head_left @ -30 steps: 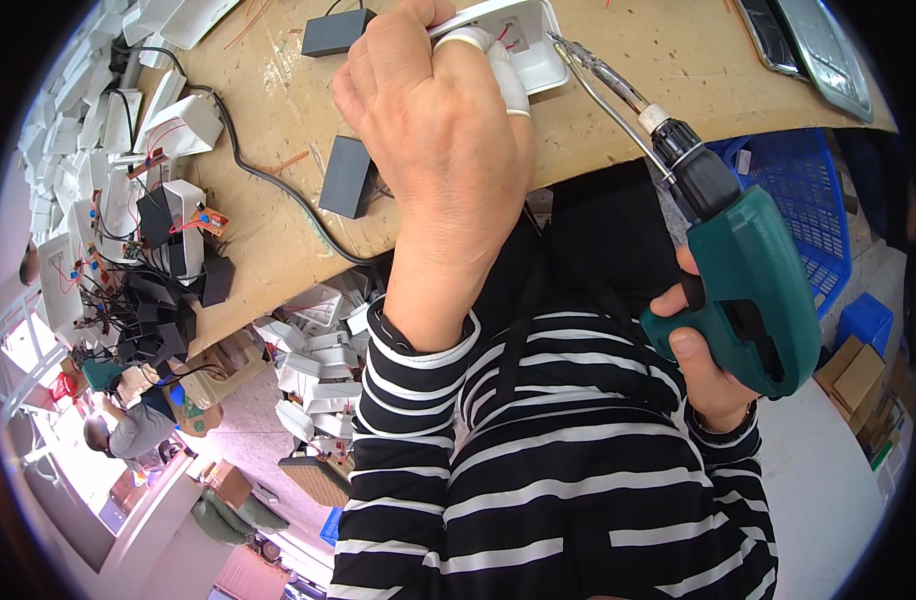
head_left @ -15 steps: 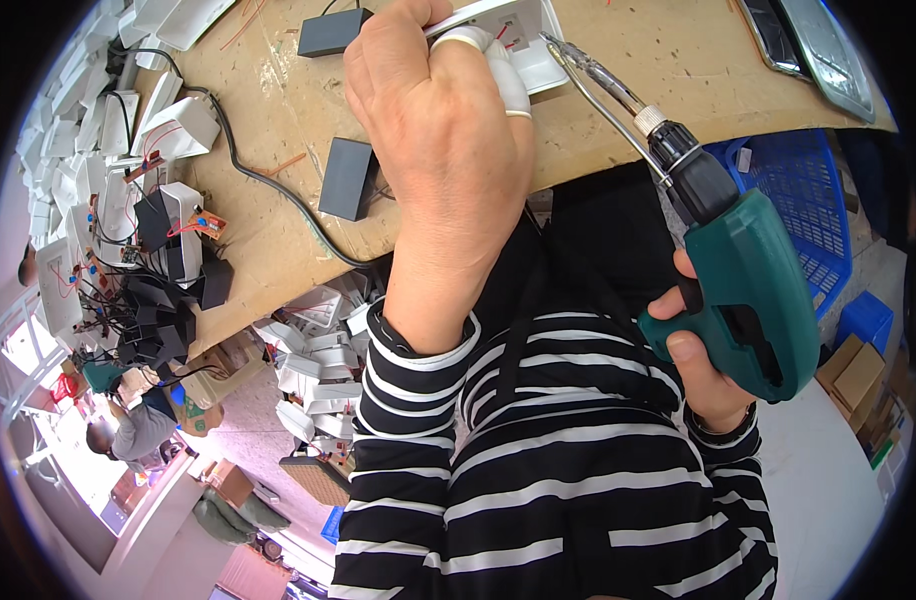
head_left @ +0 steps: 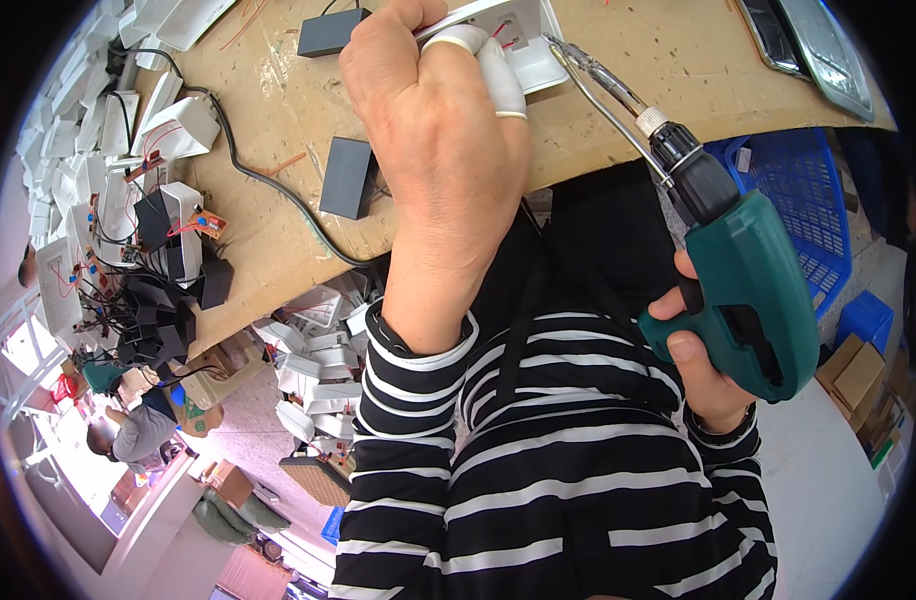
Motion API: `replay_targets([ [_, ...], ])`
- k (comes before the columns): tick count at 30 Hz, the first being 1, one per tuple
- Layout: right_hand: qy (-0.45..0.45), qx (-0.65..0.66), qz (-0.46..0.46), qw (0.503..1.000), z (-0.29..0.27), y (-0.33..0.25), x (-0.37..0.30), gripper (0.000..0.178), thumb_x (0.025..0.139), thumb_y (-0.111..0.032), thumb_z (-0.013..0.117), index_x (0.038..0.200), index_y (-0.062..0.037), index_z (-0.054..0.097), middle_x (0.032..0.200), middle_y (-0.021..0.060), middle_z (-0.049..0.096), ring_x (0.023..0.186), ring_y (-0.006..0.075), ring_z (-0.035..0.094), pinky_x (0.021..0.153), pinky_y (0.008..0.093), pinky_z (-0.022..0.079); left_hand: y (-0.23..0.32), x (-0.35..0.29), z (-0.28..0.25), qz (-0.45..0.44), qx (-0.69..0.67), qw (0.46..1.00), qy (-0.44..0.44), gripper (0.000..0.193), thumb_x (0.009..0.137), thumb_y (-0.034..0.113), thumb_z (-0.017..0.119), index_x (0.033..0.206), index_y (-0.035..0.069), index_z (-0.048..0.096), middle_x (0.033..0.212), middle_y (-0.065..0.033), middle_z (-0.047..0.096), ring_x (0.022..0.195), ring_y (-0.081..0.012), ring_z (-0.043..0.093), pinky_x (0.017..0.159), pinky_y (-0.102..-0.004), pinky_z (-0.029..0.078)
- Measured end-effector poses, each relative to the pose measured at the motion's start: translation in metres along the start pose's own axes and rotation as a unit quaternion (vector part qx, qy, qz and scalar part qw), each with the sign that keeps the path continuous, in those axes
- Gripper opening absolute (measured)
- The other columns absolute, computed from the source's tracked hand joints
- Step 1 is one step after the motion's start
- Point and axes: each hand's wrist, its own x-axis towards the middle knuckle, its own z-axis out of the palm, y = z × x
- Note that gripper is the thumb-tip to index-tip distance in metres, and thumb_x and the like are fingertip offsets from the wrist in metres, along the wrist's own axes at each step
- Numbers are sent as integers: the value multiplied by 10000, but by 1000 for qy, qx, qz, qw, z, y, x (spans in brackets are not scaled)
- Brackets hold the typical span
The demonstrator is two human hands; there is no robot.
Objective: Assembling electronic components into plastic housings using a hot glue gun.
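Note:
My left hand (head_left: 443, 140), with white finger cots (head_left: 500, 75) on some fingers, is closed on a white plastic housing (head_left: 540, 62) at the table's edge. Red wires (head_left: 504, 42) show inside the housing; my fingertips are partly hidden. My right hand (head_left: 710, 385) grips a green soldering gun (head_left: 763, 285) by its handle. The gun's tip and thin feed tube reach up-left to the housing's right wall; whether they touch it I cannot tell. A black box (head_left: 346, 178) lies just left of my left wrist, and another black box (head_left: 332, 33) sits farther back.
A black cable (head_left: 240, 165) curves over the brown table (head_left: 628, 110). White housings with wired circuit boards (head_left: 210, 222) and black boxes pile up at the left. Glossy dark panels (head_left: 823, 55) lie at the far right. Below the table stands a blue basket (head_left: 803, 215). A person (head_left: 143, 430) is in the left background.
My left hand and its finger cots have shifted slightly left, and a little more of the housing's inside shows. The soldering gun stays almost still.

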Motion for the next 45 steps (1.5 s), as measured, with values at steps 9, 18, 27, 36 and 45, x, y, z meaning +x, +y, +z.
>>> replay_targets([
  [9, -8, 19, -9, 1000, 0, 2, 4, 511, 750, -48, 609, 1200, 73, 400, 1097, 247, 523, 766, 230, 604, 651, 307, 524, 7, 1, -7, 71, 122, 989, -33, 100, 694, 20, 591, 753, -62, 583, 919, -149, 538, 888, -283, 484, 787, -360, 382],
  [18, -19, -20, -27, 999, 2, 5, 12, 547, 740, -23, 610, 1225, 64, 373, 1110, 254, 517, 770, 231, 605, 656, 315, 523, 7, 2, -8, 80, 123, 989, -32, 91, 695, 14, 589, 751, -57, 583, 912, -147, 538, 872, -284, 482, 775, -353, 384],
  [27, -29, -33, -6, 999, 4, 5, 18, 526, 737, 29, 584, 1224, 52, 386, 1123, 235, 519, 804, 212, 596, 694, 306, 505, 7, 3, -7, 71, 115, 990, -27, 93, 686, 3, 589, 757, -57, 586, 904, -145, 535, 864, -286, 477, 769, -355, 383],
  [36, -27, -77, -12, 997, 3, 4, 20, 497, 735, 46, 589, 1203, 44, 420, 1117, 208, 530, 798, 199, 591, 688, 292, 497, 7, 4, -8, 68, 116, 990, -33, 97, 689, 8, 585, 761, -55, 588, 893, -140, 530, 856, -288, 473, 763, -356, 381],
  [45, 110, 39, 38, 992, 17, -3, 23, 250, 678, 12, 683, 911, 30, 594, 765, 88, 609, 654, 160, 606, 579, 247, 477, 6, 3, -7, 66, 118, 990, -30, 101, 687, 10, 577, 763, -53, 598, 890, -141, 533, 857, -284, 477, 764, -358, 383],
])
